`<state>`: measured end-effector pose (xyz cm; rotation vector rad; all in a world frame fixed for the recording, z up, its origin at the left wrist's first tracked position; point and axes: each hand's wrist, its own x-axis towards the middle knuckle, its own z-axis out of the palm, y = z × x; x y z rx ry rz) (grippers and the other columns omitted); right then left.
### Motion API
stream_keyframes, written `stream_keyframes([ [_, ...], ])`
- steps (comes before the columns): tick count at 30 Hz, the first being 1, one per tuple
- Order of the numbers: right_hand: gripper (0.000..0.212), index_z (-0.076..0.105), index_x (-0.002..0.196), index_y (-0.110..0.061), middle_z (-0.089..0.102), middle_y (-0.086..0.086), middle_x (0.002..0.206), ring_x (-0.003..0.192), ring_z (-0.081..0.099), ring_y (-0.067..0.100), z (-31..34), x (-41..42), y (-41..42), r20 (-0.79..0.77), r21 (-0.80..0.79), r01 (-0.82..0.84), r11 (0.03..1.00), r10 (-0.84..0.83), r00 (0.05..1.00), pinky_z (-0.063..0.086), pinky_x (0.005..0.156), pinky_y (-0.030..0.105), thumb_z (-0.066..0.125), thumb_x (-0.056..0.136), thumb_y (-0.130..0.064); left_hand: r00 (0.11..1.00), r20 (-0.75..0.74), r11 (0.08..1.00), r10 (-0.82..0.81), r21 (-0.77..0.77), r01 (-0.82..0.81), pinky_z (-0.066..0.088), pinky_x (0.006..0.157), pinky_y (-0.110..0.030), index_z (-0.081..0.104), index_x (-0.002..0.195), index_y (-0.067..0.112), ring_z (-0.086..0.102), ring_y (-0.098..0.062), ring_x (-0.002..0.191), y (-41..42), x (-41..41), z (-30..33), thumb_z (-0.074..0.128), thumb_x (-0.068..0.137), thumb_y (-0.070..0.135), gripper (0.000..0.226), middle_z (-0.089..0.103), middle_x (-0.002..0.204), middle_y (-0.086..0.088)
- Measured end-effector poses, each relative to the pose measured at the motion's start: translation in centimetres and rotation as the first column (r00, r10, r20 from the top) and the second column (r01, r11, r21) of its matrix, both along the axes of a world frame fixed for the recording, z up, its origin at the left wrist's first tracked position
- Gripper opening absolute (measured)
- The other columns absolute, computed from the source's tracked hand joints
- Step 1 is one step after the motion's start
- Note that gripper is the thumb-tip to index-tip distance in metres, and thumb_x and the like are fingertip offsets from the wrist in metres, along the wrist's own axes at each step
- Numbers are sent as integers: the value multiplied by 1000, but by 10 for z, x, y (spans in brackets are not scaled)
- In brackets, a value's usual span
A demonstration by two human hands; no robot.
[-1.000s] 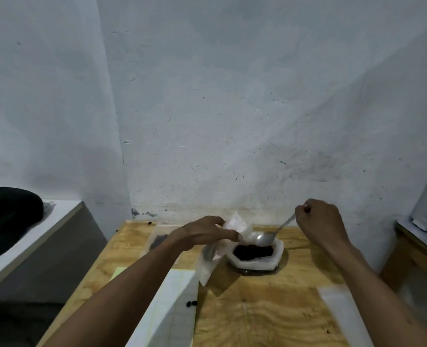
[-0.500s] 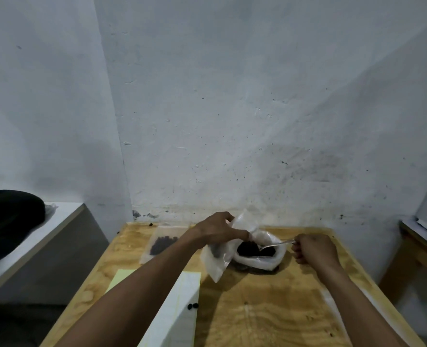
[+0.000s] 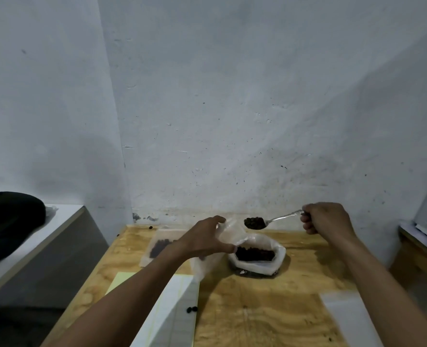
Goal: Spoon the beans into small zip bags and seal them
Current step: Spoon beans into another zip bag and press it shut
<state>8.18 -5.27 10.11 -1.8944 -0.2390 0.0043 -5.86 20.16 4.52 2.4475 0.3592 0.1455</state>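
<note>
Your right hand (image 3: 325, 219) grips a heaped spoon (image 3: 257, 222) above the source bag (image 3: 257, 256) on the desk (image 3: 257, 309), so tilting it before reaching the small zip bag (image 3: 228, 234) pinched open in your left hand (image 3: 202, 240) would likely scatter beans.

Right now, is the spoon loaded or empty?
Loaded. The spoon, held by the right hand, carries a dark heap of beans in its bowl, raised above the open bean bag.

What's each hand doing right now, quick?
Left hand: closed, fingers pinching the zip bag open at its mouth.
Right hand: closed on the spoon, loaded with beans, raised beside the bag.
</note>
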Motion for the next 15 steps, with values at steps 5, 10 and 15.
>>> stream_keyframes([
  [5, 26, 71, 78, -5, 72, 6, 67, 55, 66, 19, 7, -20, 23, 223, -145, -112, 983, 143, 964, 55, 55, 31, 59, 98, -17, 999, 38, 999, -35, 42, 33, 49, 86, -27, 43, 148, 20, 56, -16, 114, -7, 4, 1, 83, 75, 52, 89, 54, 144, -2],
  [10, 29, 66, 76, -13, 67, 5, 62, 59, 65, 25, 6, -14, 24, 428, -268, 40, 962, 82, 900, 55, 61, 41, 54, 98, -27, 999, -32, 999, 3, -34, -4, 47, 74, -25, 52, 138, 24, 61, -16, 103, -3, 6, 6, 79, 75, 57, 76, 63, 127, 1],
  [15, 33, 58, 69, -9, 59, 8, 60, 56, 55, 26, -22, -12, 5, 422, -402, 183, 897, 4, 906, 42, 52, 34, 53, 97, -25, 993, -112, 969, -49, -248, 20, 49, 82, -27, 60, 129, 23, 62, -12, 102, -5, 8, 7, 77, 77, 58, 65, 64, 122, 4],
])
